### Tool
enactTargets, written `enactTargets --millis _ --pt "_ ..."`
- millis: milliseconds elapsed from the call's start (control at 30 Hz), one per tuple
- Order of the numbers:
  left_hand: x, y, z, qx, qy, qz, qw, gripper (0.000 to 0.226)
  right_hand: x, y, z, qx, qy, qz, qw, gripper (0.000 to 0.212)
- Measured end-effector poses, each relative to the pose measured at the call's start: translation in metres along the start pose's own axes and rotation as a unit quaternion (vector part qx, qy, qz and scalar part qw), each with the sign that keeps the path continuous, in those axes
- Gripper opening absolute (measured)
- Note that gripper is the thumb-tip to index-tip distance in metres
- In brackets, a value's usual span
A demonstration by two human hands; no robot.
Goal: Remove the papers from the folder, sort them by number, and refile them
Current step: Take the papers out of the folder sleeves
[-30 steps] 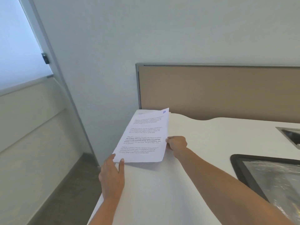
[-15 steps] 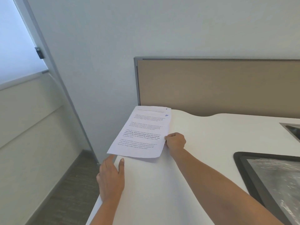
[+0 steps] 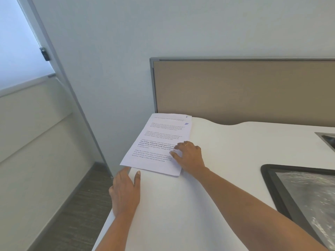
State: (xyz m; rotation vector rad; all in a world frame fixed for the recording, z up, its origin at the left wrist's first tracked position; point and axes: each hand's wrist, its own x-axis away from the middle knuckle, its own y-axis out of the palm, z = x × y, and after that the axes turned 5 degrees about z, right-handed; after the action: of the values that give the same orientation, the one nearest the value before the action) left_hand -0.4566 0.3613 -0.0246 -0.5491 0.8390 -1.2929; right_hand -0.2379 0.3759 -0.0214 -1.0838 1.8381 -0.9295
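Mid-sort on a white bench (image 3: 226, 160): papers (image 3: 159, 142) stacked, "10" over "2", right hand (image 3: 188, 154) flat on top, left hand (image 3: 126, 192) released beside, no folder in view.

There is only one view, from the person's head. It looks forward and down, close over the left end of the smooth white table (image 3: 208, 205), facing the beige fabric partition (image 3: 244, 91).

printed papers (image 3: 159, 142) lie flat at the table's far left corner, top sheet numbered 10
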Motion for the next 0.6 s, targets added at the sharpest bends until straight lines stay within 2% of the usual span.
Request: enactTargets --millis 133,600 --pt "0.0008 -0.0006 -0.0008 0.000 -0.002 -0.003 1.000 0.043 0.0030 0.0034 0.0038 0.036 -0.014 -0.045 0.998 0.048" --pt "-0.0013 0.0021 -0.0035 -0.007 -0.001 -0.009 1.000 0.043 0.0006 0.0049 0.0089 0.069 0.002 -0.043 0.997 0.050"
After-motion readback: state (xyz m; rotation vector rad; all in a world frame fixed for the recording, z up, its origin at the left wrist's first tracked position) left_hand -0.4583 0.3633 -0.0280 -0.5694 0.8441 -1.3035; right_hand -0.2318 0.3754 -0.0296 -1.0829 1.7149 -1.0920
